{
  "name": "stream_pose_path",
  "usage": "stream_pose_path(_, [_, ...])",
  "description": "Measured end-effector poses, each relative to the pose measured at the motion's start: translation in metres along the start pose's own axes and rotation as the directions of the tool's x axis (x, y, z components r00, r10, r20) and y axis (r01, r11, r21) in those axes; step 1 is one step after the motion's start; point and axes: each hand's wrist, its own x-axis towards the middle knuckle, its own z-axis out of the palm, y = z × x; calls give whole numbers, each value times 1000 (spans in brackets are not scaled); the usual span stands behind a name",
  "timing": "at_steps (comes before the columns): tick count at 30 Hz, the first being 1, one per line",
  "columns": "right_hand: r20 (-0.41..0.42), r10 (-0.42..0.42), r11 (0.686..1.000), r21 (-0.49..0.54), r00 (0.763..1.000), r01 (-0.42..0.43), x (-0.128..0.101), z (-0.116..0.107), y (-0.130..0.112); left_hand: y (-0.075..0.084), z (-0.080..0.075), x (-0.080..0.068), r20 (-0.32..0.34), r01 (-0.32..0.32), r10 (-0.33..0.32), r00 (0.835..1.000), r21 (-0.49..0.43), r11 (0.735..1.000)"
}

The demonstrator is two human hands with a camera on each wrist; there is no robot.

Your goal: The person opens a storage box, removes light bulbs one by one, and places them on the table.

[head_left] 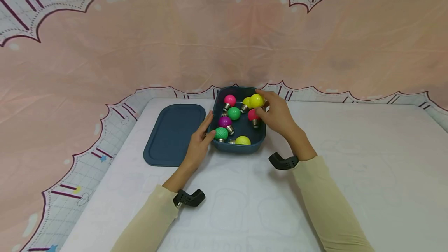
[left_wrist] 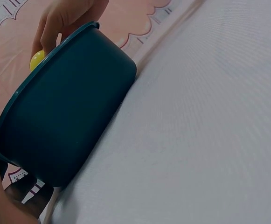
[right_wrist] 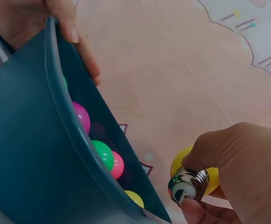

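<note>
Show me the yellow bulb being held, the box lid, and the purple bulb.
yellow bulb (head_left: 256, 100), head view, on its globe
box lid (head_left: 174, 133), head view, on its flat middle
purple bulb (head_left: 224, 121), head view, on its globe

This looks like a staged recording corner rather than a lived-in room or a workshop. A large pink fabric backdrop with scalloped maroon edging and a pale grid border (head_left: 224, 42) hangs behind and wraps around both sides, hiding any walls or furniture. The flat desk covered with a white cloth bearing faint printed cartoon outlines (head_left: 350, 174) fills the foreground. On it stand only a dark teal rectangular plastic tub (head_left: 241, 147) of small coloured toy-like light bulbs with metal screw bases (head_left: 233, 113) and the tub's flat dark teal plastic lid (head_left: 173, 135) just beside it. Black camera mounts strapped at the wrists (head_left: 282, 162) add to the set-up look.
</note>
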Motion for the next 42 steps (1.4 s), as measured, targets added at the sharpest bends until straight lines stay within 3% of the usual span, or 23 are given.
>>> stream_pose_path(12, [-86, 63, 998, 11, 994, -63, -1, -13, 20, 5, 2, -1, -1, 25, -25, 1000, 23, 999])
stream_pose_path(20, [-84, 160, 987, 44, 984, -157, 0, -21, 35, 8, 5, -2, -4, 22, -22, 1000, 35, 999])
stream_pose_path(31, [-91, 216, 975, 65, 972, -211, -3, -27, 51, 6, 5, -2, -7, -1, 1, 1000, 42, 999])
stream_pose_path(42, [-42, 285, 957, 78, 958, -281, -6, -22, 68, 4, 6, -2, 5, -28, 28, 1000, 50, 998])
